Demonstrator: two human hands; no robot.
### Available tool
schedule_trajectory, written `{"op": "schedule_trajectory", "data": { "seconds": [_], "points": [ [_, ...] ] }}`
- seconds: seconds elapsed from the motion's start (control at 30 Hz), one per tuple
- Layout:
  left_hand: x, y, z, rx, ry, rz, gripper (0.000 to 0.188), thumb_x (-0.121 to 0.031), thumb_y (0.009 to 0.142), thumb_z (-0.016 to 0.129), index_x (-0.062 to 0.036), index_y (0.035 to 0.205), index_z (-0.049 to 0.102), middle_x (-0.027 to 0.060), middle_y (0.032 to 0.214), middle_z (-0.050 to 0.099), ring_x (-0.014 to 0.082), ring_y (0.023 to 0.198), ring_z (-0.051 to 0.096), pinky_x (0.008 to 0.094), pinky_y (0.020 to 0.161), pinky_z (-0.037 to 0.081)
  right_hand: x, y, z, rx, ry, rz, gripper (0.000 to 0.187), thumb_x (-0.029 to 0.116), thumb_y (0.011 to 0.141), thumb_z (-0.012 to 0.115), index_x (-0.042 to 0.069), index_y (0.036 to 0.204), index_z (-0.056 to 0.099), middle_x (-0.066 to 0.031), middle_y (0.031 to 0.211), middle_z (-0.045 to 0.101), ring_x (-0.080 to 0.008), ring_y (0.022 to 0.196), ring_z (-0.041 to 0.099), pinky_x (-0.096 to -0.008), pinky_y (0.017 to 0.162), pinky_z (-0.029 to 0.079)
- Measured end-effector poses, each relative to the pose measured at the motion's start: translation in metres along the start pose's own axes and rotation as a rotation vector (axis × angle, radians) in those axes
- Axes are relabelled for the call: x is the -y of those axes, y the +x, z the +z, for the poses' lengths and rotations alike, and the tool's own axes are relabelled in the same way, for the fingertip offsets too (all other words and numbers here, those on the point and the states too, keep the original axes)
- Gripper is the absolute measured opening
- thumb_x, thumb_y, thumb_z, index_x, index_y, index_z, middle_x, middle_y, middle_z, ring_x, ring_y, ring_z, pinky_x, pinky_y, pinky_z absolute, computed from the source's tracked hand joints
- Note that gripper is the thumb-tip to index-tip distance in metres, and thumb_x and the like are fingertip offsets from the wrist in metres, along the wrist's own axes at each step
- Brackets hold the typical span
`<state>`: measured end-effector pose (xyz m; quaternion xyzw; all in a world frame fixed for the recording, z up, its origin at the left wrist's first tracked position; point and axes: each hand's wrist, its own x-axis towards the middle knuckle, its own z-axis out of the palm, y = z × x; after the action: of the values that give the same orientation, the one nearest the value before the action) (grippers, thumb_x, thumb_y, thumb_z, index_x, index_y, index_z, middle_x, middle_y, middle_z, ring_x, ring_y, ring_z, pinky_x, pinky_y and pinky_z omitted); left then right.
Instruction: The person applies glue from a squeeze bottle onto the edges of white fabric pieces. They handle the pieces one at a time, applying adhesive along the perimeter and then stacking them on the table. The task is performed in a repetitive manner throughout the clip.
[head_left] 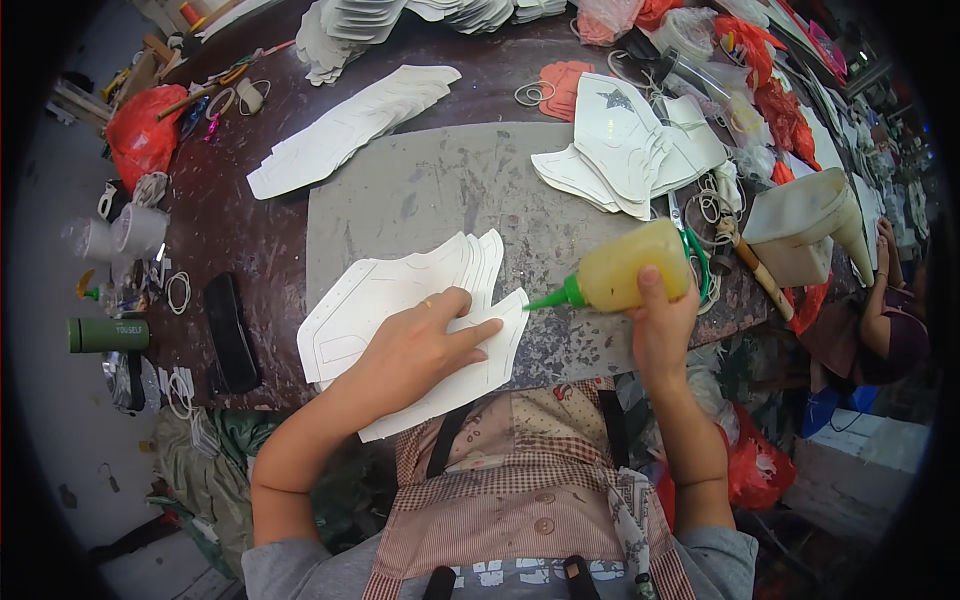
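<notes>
My right hand (667, 335) is closed around a squeeze bottle (635, 268) of yellowish liquid, tipped on its side. Its green nozzle (555, 296) points left, with the tip at the edge of a white cut piece (508, 345). My left hand (425, 340) lies on that piece with its fingers stretched out, pressing it over a fanned stack of similar white pieces (390, 275). Thin drawn lines mark the stack. These pieces rest at the near edge of a grey work board (420, 185), and the lowest one overhangs it.
More white pieces lie in a stack (350, 130) at far left and a pile (620, 140) at far right. Green-handled scissors (690, 240) and a cream plastic container (795, 225) stand right. A black case (230, 330) and green cylinder (108, 333) are left. Another person (890, 310) sits far right.
</notes>
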<state>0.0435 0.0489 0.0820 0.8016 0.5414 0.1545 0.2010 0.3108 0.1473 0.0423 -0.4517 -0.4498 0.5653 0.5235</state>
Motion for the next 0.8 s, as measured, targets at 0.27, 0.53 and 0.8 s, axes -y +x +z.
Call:
{"op": "schedule_trajectory", "data": {
  "seconds": [0.27,0.53,0.8],
  "points": [
    [-0.001,-0.001,0.002,-0.007,0.004,-0.003,0.039,-0.020,0.081,0.075,-0.0200,0.120,0.071,0.0093,0.105,0.056,0.0254,0.090,0.062,0.0354,0.073,0.053,-0.006,-0.046,-0.005,-0.030,-0.096,-0.030,0.066,0.042,0.086,0.077,-0.004,0.126,0.054,-0.0064,0.107,0.064,-0.0130,0.098,0.060,-0.0282,0.087,0.048],
    [0.001,-0.003,0.004,-0.035,0.013,0.024,0.038,-0.020,0.082,0.075,-0.0197,0.119,0.071,0.0096,0.105,0.056,0.0249,0.088,0.062,0.0355,0.072,0.053,-0.001,-0.064,-0.008,0.079,-0.150,0.028,0.066,0.041,0.086,0.078,-0.004,0.127,0.052,-0.0048,0.106,0.062,-0.0121,0.096,0.059,-0.0269,0.085,0.047],
    [0.005,-0.007,0.007,-0.045,0.003,0.042,0.038,-0.022,0.083,0.072,-0.0180,0.120,0.069,0.0120,0.107,0.057,0.0277,0.090,0.063,0.0365,0.073,0.053,0.001,-0.065,-0.010,0.112,0.044,0.147,0.061,0.036,0.086,0.078,-0.003,0.127,0.054,-0.0067,0.109,0.064,-0.0148,0.100,0.061,-0.0299,0.089,0.049]
  ]
}}
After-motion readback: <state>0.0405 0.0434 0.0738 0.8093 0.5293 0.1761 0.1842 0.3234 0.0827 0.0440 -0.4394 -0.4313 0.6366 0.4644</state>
